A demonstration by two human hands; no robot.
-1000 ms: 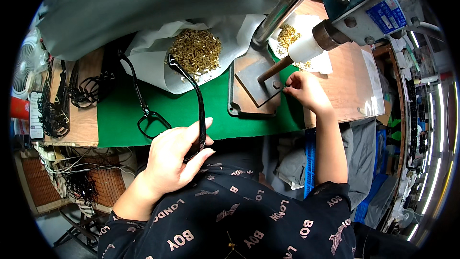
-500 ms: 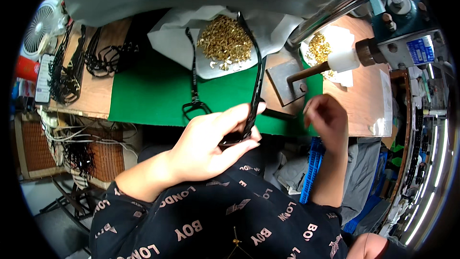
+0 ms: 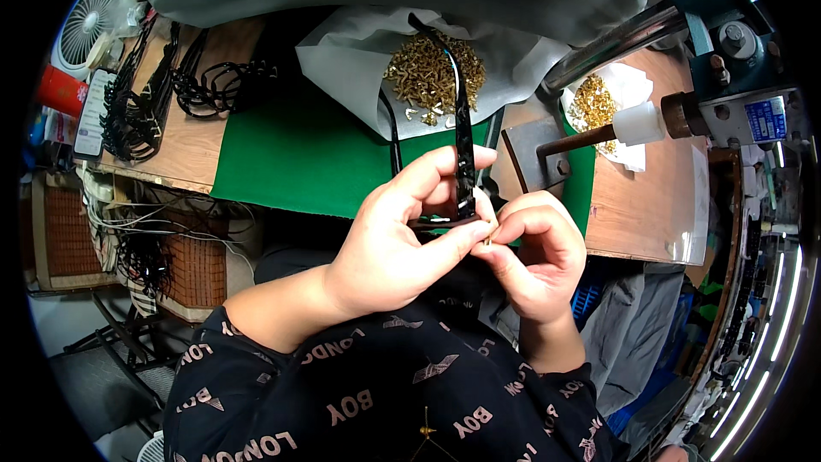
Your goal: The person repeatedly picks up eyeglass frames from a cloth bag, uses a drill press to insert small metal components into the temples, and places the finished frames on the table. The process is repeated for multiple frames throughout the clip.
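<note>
A pair of black eyeglass frames (image 3: pixel 464 120) is gripped in my left hand (image 3: pixel 380 244), with a long temple pointing away from me. Another black temple (image 3: pixel 395 133) shows beyond that hand, and its join to the front is hidden. The thumb and fingers of my right hand (image 3: pixel 545 261) pinch a small gold-coloured metal piece (image 3: pixel 488 240) close to the hinge end of the frames. Both hands meet there, just in front of the table edge. Farther off, a heap of small gold-coloured metal pieces (image 3: pixel 436 77) lies on white sheeting (image 3: pixel 338 68).
Green mat (image 3: pixel 291 171) covers the table's middle. At right stands a bench press (image 3: pixel 727 68) with a rod above a metal plate (image 3: pixel 534 141); more gold pieces (image 3: pixel 593 103) lie beyond. Several black frames (image 3: pixel 137 111), a phone (image 3: pixel 92 115) and a fan (image 3: pixel 90 21) are at left.
My right hand has come left from beside the press to my left hand, and now pinches a small gold piece. The frames have turned slightly, and the view has shifted.
</note>
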